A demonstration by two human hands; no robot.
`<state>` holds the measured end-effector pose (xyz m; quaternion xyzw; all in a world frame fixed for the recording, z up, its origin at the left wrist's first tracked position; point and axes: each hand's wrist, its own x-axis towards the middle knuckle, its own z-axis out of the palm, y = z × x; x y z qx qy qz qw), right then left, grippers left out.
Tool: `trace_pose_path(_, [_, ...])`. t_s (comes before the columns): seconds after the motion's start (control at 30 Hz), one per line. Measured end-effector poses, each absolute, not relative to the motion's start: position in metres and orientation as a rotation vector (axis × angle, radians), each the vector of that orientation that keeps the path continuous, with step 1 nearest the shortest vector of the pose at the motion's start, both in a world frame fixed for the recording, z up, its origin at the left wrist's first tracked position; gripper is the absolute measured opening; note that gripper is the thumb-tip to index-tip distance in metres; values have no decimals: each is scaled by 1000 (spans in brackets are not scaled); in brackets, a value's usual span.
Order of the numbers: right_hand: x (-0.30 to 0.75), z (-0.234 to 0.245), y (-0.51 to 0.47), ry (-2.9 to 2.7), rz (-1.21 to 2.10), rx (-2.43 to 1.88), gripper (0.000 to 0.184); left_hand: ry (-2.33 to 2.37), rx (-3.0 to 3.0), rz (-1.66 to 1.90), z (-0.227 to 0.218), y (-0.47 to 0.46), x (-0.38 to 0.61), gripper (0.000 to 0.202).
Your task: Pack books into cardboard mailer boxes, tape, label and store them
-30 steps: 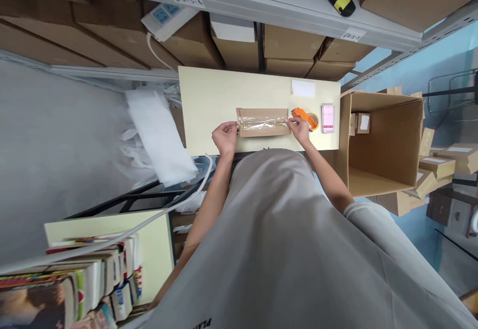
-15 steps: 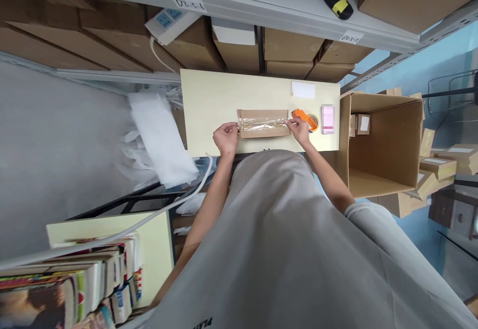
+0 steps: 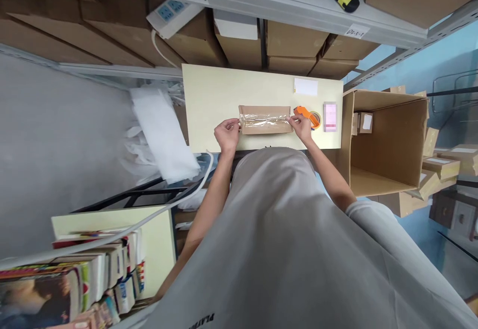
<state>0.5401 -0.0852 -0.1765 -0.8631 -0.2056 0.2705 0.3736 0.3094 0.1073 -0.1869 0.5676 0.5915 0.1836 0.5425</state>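
Books (image 3: 108, 274) lie well left of the brown package (image 3: 266, 129), with white sheeting (image 3: 162, 135) nearer it. At the package's left end, the left hand (image 3: 227, 135) pinches clear tape (image 3: 264, 119), fingertips together. The package lies on the table (image 3: 211, 90), tape running lengthwise over it. At its right end, the right hand (image 3: 301, 127) pinches likewise, just beside an orange tape dispenser (image 3: 304, 114). Farther right of the package stands an open carton (image 3: 388, 152).
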Motion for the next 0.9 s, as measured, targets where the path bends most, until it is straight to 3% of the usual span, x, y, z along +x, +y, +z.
trace_pose_path(0.2, [529,-152,-77,-658,519,-2327,44,1258,1332,559,-144,95,315,28])
trace_pose_path(0.33, [499,-114,-58,-938,631,-1967,40,849,950,409,-98,82,321,31])
trace_pose_path(0.47, [476,-74,-41,-971,741,-1789,41,727,747,348,-69,79,324,32])
trace_pose_path(0.9, [479,-62,-40,-852,832,-1689,43,739,692,296,-57,79,328,31])
